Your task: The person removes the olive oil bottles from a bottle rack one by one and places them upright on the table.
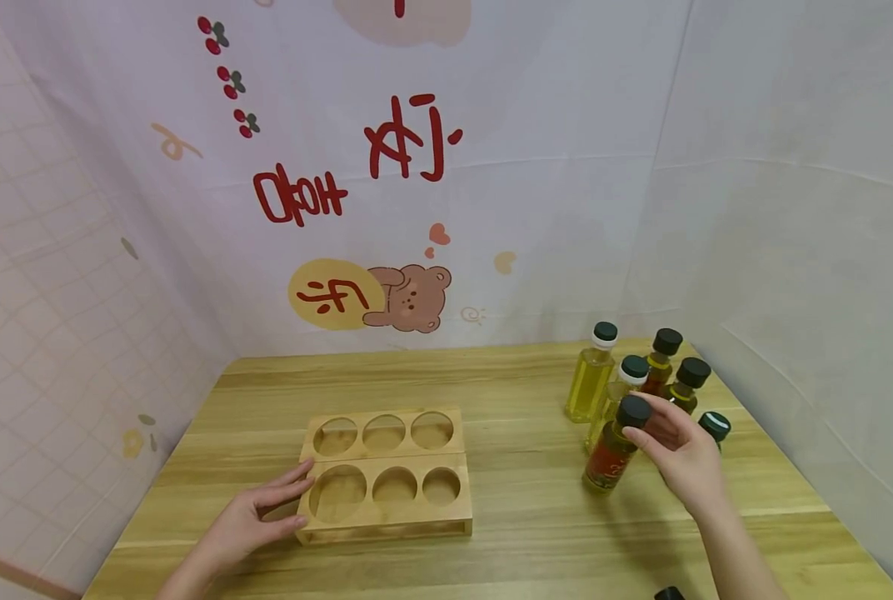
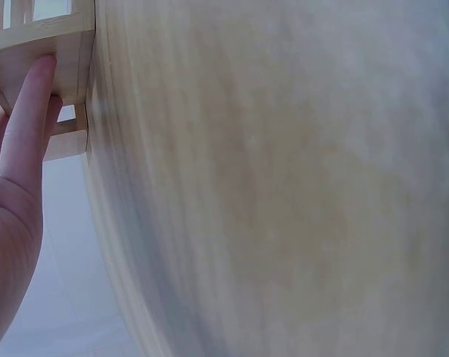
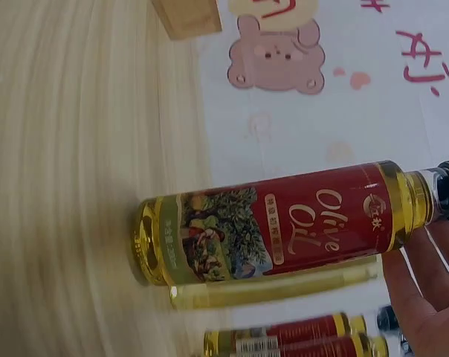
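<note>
My right hand [image 1: 688,467] grips an olive oil bottle [image 1: 610,458] by its black cap and neck. The bottle has a red label reading "Olive Oil" and leans slightly, its base close to the table in the right wrist view. At left, my left hand [image 1: 247,521] rests its extended fingers against the left side of a two-tier wooden rack [image 1: 375,458]. That rack has several round holes of different sizes, with no bottles in them. In the left wrist view, a fingertip [image 2: 42,71] presses on the rack's side wall [image 2: 68,63].
Behind the held bottle stand a pale oil bottle [image 1: 591,383] with a dark cap and others, including a black-capped one [image 1: 692,372] and a green-capped one [image 1: 715,425]. A black cap [image 1: 670,593] shows at the bottom edge. White printed cloth [image 1: 536,208] hangs around the wooden table [image 1: 521,533].
</note>
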Demonstrator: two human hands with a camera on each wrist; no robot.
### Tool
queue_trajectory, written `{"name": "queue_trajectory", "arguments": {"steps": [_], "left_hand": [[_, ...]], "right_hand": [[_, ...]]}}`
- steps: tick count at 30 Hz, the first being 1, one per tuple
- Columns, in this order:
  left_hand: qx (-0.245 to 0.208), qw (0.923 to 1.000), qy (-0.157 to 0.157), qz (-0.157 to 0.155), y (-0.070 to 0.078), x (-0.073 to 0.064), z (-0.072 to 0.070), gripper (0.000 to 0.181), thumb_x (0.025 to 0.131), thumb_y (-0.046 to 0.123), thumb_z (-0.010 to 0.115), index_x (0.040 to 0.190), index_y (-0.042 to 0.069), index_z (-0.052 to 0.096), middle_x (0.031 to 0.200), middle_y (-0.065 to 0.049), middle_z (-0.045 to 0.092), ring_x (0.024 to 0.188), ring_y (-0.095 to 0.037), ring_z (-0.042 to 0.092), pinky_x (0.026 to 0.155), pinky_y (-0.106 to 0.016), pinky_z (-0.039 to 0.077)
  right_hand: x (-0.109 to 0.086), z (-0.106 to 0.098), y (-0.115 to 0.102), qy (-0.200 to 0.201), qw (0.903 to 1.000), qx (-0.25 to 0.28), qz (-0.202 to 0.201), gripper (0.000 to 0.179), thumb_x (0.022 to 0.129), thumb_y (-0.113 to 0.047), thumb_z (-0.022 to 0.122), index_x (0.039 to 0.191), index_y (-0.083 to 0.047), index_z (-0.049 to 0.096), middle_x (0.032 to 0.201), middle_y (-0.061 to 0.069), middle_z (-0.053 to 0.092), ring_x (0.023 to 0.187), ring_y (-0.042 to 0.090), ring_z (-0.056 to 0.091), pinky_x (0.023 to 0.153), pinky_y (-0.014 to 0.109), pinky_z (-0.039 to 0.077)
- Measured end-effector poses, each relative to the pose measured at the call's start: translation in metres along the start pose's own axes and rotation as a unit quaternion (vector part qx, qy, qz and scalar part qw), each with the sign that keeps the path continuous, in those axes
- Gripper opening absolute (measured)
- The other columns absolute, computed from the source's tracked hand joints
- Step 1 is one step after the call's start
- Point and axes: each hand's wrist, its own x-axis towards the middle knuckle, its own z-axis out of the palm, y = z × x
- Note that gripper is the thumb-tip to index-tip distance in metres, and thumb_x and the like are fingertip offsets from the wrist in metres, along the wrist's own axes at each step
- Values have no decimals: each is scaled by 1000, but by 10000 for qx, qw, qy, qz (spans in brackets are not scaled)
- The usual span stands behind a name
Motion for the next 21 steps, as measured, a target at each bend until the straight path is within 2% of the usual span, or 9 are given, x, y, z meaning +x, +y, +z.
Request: {"name": "queue_trajectory", "arguments": {"steps": [10,21], "left_hand": [[-8,10000,-7,37,0,0,1,47,91,4,71,135,-7,57,151,-21,38,132,8,34,96,-12,36],[-103,9999,-42,-20,1,0,1,48,91,4,70,135,-7,56,152,-21,37,132,7,35,96,-12,36]], "right_hand": [[-6,-17,9,200,9994,35,264,50,90,-8,74,137,-3,57,107,-28,64,95,-10,61,77,10,48],[-6,-25,13,254,9982,-188,508,54,90,-13,75,140,-6,56,106,-30,63,94,-14,58,75,8,47]]}}
